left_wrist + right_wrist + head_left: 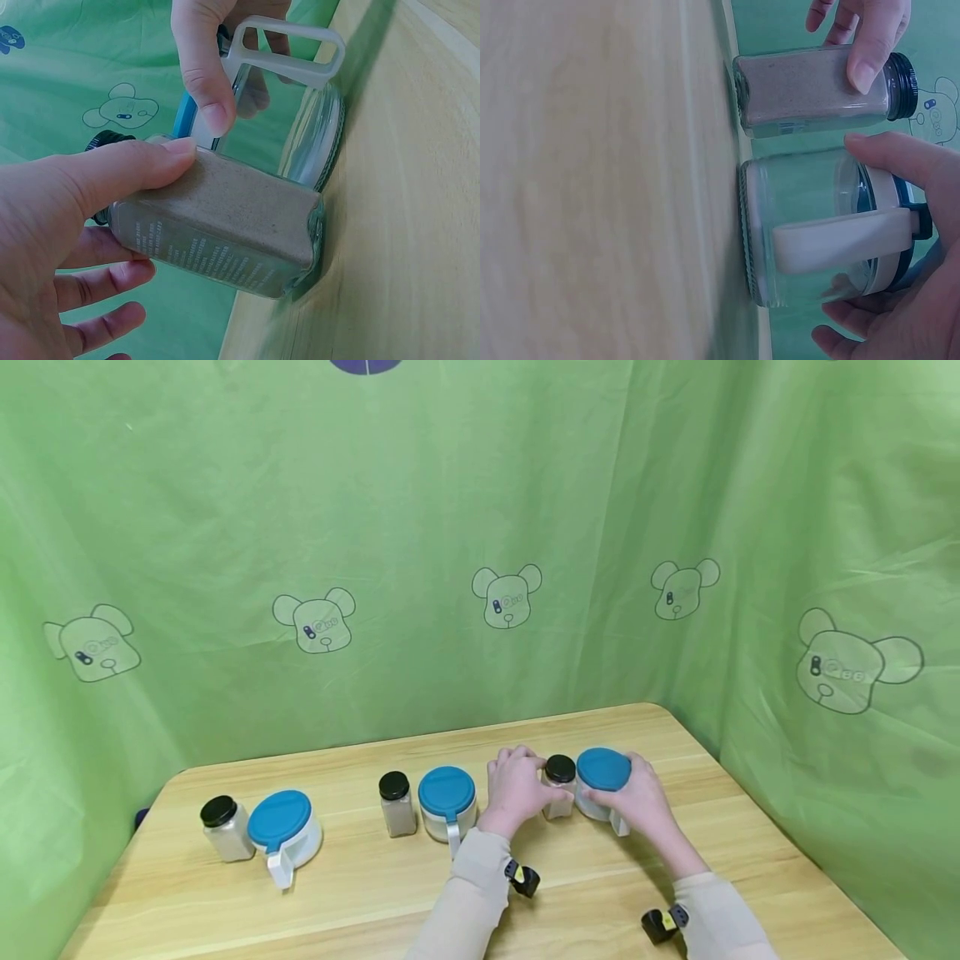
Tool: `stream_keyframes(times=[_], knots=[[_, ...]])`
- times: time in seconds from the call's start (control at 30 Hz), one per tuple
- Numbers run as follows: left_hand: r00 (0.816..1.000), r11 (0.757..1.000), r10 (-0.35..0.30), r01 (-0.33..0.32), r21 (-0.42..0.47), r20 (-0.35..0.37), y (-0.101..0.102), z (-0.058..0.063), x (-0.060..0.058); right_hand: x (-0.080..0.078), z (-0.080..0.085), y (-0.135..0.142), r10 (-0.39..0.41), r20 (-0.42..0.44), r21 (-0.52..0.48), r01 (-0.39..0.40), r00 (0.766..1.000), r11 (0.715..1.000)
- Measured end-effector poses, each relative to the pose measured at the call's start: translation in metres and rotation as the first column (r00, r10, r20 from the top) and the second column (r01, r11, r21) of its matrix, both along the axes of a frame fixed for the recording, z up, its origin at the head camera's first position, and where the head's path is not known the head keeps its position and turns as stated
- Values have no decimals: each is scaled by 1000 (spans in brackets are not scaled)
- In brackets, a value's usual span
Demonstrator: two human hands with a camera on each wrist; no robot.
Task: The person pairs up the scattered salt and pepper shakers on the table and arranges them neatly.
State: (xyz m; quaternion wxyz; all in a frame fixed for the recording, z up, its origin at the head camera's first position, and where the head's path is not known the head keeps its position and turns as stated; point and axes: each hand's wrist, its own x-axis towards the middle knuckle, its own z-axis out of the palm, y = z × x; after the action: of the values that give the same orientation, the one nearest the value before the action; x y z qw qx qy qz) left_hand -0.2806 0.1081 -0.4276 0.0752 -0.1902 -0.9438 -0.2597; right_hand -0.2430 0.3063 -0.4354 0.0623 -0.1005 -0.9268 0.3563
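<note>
My left hand (516,789) holds a square glass jar (225,210) of grey-brown powder, thumb on its near side; its black lid (560,767) is on. Right beside it, my right hand (641,797) grips a round glass jar (810,187) around its upper part, thumb on one side and fingers on the other. This jar has a blue lid (603,768) and a white handle (840,240) facing toward me. Both jars stand upright on the table, close together. In the left wrist view, the powder jar partly hides the round jar.
A second black-lidded jar (398,814) and blue-lidded jar (447,793) stand mid-table. Another such pair, a black-lidded jar (229,835) and blue-lidded jar (281,818), is at the left. Green curtain (420,677) surrounds the wooden table (360,902) at the back and sides.
</note>
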Motion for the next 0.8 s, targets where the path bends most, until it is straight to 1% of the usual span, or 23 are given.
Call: stream_keyframes(times=[0.33,0.8], knots=[[1000,1000,-4,4,2,-5,1,-1,1,-1,-3,1,4,18,3,-4,1000,1000],[1000,1000,6,-6,-7,7,2,-2,1,-1,-3,4,31,11,9,-31,999,999]])
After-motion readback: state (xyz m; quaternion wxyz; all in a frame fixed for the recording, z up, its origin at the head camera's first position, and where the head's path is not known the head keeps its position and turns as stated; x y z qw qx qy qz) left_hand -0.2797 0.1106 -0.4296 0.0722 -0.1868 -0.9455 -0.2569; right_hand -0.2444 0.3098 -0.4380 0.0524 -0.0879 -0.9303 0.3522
